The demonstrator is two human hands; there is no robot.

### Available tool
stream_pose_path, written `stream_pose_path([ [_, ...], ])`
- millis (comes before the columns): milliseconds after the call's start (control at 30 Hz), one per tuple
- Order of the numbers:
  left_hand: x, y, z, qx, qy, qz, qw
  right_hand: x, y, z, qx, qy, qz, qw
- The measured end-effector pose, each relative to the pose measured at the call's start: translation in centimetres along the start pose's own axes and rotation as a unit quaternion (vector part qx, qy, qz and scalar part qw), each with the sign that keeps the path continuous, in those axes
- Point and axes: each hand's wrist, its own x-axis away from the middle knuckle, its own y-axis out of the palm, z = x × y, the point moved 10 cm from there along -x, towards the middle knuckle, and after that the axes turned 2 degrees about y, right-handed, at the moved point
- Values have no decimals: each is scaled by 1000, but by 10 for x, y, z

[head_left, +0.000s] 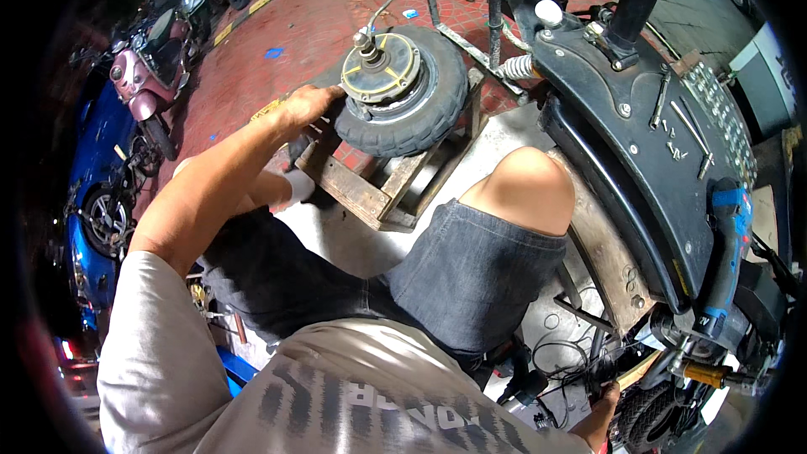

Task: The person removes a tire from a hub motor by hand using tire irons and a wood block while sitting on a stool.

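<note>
Head view: a person sits beside a scooter (664, 143), knee raised.
Left hand (304, 106): fingers curled onto the wheel (403, 88) at its hub rim, steadying it.
Wheel: lying flat on a wooden stool (378, 189) (axle up, within reach).
Right hand (601, 420): low at the frame edge; grip cannot be told.
Drill (727, 252): parked on the scooter deck.

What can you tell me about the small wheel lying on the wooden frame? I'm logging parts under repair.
The wheel is a small scooter wheel: a thick black rubber tyre around a metal hub motor with yellow marks and a stubby axle pointing up. It lies flat, slightly tilted, on a worn wooden frame over red paving. The left hand touches its left edge at the hub rim.
</note>
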Motion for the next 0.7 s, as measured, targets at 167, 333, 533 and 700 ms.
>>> stream_pose_path([
  [167,-12,-4,33,-79,52,-59,994,79,-18,6,-158,-9,-66,985],
  [333,-18,-40,66,-132,214,-16,968,163,19,19,-208,66,-75,973],
  [533,36,-2,149,-226,430,17,874,251,41,11,-370,-3,-84,925],
  [700,25,2,170,-144,443,47,884,374,121,-37,-425,-99,-193,879],
])
